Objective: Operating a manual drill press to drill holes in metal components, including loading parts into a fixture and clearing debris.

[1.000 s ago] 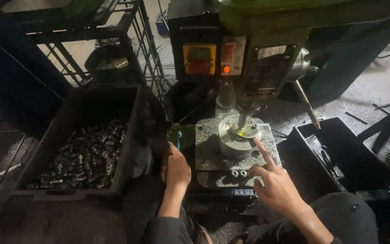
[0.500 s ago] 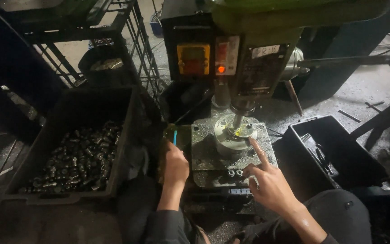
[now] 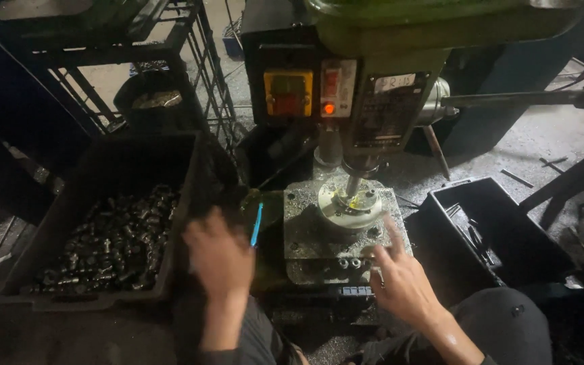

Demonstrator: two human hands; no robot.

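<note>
At twelve o'clock the drill press (image 3: pixel 400 74) towers over its metal surface (image 3: pixel 305 236); at nine o'clock sits a black crate (image 3: pixel 170 203) of metal parts (image 3: pixel 103 247). Your left hand (image 3: pixel 219 255) hovers blurred, empty, beside a blue brush (image 3: pixel 257 224); your right hand (image 3: pixel 403 280) spreads open, empty, below the round fixture (image 3: pixel 350 203)

Green drill press (image 3: pixel 427 20); yellow-red switch box (image 3: pixel 288 93); blue brush (image 3: pixel 257 225); black crates (image 3: pixel 130 176).

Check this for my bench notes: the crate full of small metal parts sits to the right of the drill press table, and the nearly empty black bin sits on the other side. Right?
Not quite. The head view shows the crate of small metal parts to the left of the drill press table, beside the left hand. The nearly empty black bin is on the right, past the right hand.
</note>
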